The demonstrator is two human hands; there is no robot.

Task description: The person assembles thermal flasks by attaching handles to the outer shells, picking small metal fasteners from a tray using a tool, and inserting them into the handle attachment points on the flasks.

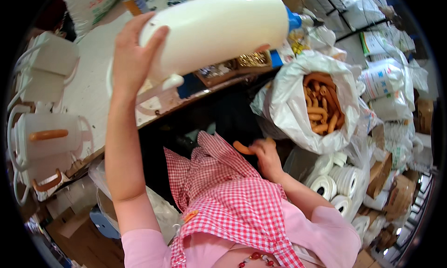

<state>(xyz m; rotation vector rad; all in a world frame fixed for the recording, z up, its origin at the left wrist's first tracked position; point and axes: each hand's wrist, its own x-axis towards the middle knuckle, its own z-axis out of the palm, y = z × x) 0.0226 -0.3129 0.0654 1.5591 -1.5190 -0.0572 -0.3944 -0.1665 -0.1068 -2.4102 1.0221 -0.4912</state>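
Note:
My left hand (132, 54) is closed on the left end of a large, smooth white plastic container (219, 26), its thumb pressed on the wall. The container is held on its side above the white worktable (88, 81). Over my lap, my right hand (269, 161), slightly blurred, grips a curved orange-brown plastic handle (242, 148) that pokes out to its left. Just beyond that hand stands a white woven sack (284, 100), rolled open, with many similar curved handles (323, 105) inside.
White containers (46, 133) with orange-brown grips line the table's left side. Small trays of brass-coloured and silver metal parts (253, 59) sit behind the table's front edge. At right are white spools (347, 179), filled sacks (384, 79) and cartons (400, 193).

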